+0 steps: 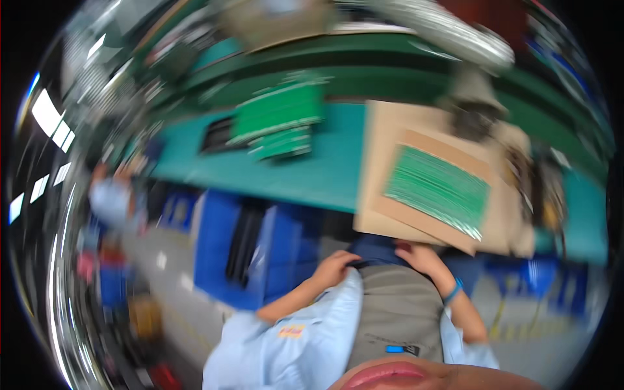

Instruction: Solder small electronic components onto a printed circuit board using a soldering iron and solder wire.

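2 hands rest low in front of the body, just off the near edge of the bench (pixel 338 179). The left hand (pixel 338 268) lies over the lap with its fingers loosely bent; the right hand (pixel 419 257) is just beside the near edge of the cardboard, and whether it touches that edge is unclear. Blur hides the fingertips of both, so I cannot tell whether either is spread or closed. The right wrist carries 1 blue wristband (pixel 453 290).

Nearest the right hand, 1 green panel (pixel 439 188), flat, rectangular and finely streaked by the blur, lies on 1 smaller brown cardboard sheet (pixel 448 151), which lies tilted on 1 larger tan sheet (pixel 380 149), matt and smooth. Farther left are at least 2 more green panels (pixel 283 110), overlapping, with pale, ragged-looking edges; 1 flat black piece (pixel 216 135) shows beside them.

Below the bench, left of the left hand, stands 1 large blue bin (pixel 211 244), smooth-walled and boxy, with long black pieces (pixel 246 240) inside, too blurred to count. Above the bench runs 1 shiny silver duct (pixel 455 36), rounded and wrinkled like foil.
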Demonstrator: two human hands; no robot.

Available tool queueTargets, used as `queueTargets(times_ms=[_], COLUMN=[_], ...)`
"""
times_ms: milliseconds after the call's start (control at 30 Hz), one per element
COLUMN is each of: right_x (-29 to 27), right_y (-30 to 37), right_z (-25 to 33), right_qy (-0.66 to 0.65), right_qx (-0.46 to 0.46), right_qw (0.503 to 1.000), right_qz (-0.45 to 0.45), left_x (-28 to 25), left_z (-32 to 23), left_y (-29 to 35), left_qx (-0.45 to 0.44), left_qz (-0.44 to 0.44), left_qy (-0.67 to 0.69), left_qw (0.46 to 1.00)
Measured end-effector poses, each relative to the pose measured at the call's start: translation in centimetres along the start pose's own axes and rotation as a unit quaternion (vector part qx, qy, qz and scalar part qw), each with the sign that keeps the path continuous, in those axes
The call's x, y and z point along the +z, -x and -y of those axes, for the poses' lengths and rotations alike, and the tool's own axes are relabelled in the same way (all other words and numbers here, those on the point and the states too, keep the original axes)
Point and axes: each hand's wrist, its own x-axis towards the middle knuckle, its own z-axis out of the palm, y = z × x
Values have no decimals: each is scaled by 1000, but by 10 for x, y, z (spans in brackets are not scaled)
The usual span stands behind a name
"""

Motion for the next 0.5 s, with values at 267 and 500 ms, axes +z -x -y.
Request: queueTargets(times_ms=[267, 500], right_x=[13, 29], right_y=[-47, -55], right_z=[-4, -27], right_qy=[-23, -77], right_qx=[75, 49], right_qw=[994, 995], right_qz=[78, 49], left_x=[-11, 27], left_z=[-35, -7], left_y=[-4, -51], left_qx=[65, 100], left_qz=[-10, -25], left_qy=[-180, -336], left_qw=[982, 936])
